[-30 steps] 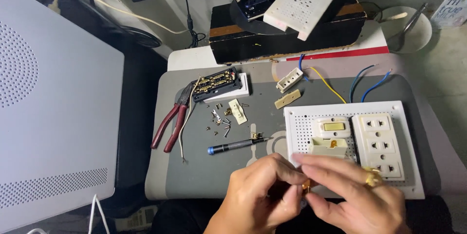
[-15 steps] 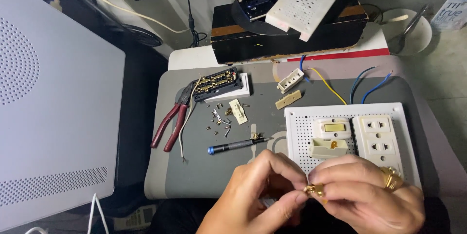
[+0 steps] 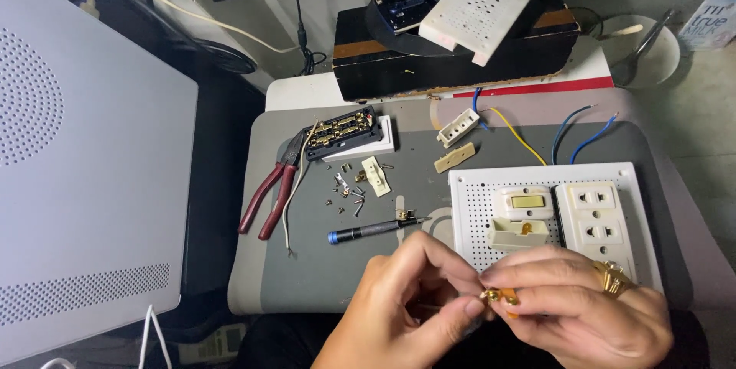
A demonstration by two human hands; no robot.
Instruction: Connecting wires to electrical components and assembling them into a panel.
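Both hands low over the grey worktop [image 3: 322, 277]: left hand [image 3: 399, 308] and right hand [image 3: 590, 315] have fingers clamped on a small brass terminal piece [image 3: 497, 297], just before the white perforated socket board [image 3: 475, 208]. Fiddly fitting stage, I reckon; the blue-tipped slim screwdriver [image 3: 368, 229] lies near.

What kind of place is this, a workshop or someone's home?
Probably a small home repair bench for electrical fittings. A white socket panel lies on the grey mat, with red-handled pliers, a small screwdriver and loose screws beside it.
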